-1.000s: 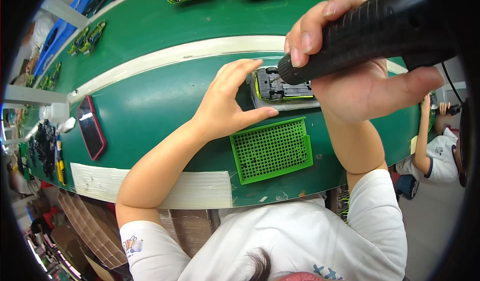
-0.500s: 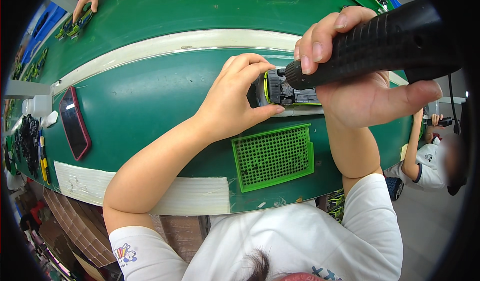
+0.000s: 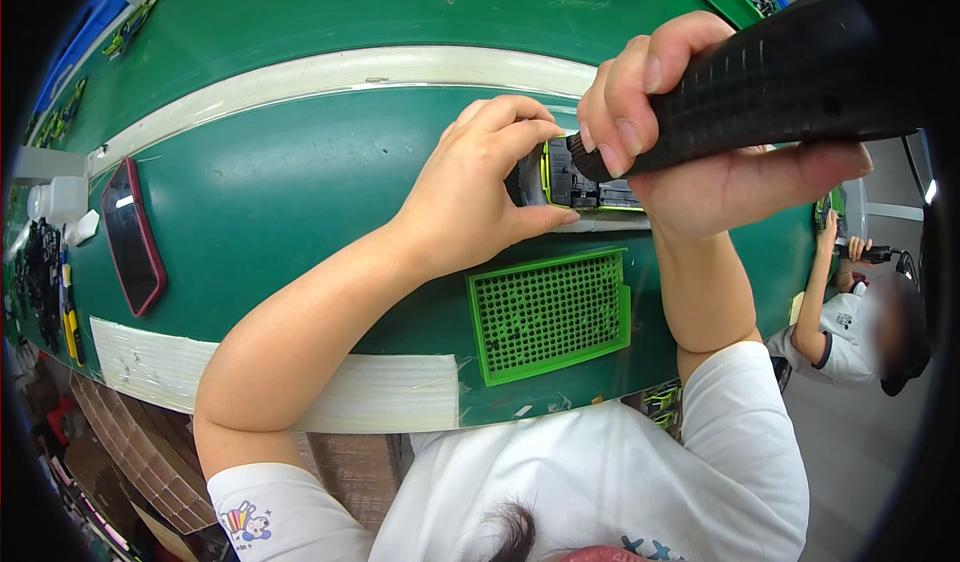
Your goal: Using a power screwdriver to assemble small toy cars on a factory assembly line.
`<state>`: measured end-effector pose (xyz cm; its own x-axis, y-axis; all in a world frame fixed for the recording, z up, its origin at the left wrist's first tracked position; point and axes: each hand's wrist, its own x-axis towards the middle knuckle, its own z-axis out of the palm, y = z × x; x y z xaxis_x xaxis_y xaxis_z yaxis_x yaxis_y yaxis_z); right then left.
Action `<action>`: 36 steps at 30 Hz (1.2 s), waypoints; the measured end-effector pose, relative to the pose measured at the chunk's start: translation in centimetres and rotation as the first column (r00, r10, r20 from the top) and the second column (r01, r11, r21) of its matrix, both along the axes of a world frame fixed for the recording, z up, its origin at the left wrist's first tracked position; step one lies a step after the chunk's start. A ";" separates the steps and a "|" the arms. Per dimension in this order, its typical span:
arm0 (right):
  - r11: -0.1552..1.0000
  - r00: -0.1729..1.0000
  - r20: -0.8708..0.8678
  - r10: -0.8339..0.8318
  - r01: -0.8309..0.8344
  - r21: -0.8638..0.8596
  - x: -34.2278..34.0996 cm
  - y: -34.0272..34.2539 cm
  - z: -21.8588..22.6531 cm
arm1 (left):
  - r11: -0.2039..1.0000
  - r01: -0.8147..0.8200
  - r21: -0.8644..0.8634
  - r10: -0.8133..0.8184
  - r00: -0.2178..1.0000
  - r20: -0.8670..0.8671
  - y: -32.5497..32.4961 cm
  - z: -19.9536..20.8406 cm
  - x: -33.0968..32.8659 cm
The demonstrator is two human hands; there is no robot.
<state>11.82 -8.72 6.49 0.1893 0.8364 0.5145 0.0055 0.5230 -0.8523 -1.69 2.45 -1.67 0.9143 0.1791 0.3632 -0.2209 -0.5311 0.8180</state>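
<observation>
Along a workshop bench with a green top, a pale raised strip curved across the surface, and a co-worker in a white shirt sat off to the right. A red-edged phone lay well apart on the left, while a green perforated tray stood just on the person's side of the work. The toy car lay in front of the person, its black underside facing up and its lime edge showing, on a pale base. The left hand spanned the car's left end, thumb at the near side and fingers at the far side, and seemed to grip it across its width. The right hand had its fingers wrapped round a thick black power tool, thumb stretched out along the body, with the ribbed nose pointed down over the underside. The tip was hidden, so whether it touched the car could not be told. The step in hand looked like driving a fastening into the underside; the next move, by that reading, called for a firm left hold and a well-aligned nose, so that the tip would not slip.
</observation>
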 end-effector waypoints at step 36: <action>0.849 0.959 -0.201 -0.200 0.272 0.453 5.9 -10.2 6.7 | 0.519 -0.604 0.604 0.722 0.688 0.068 7.1 4.4 -13.2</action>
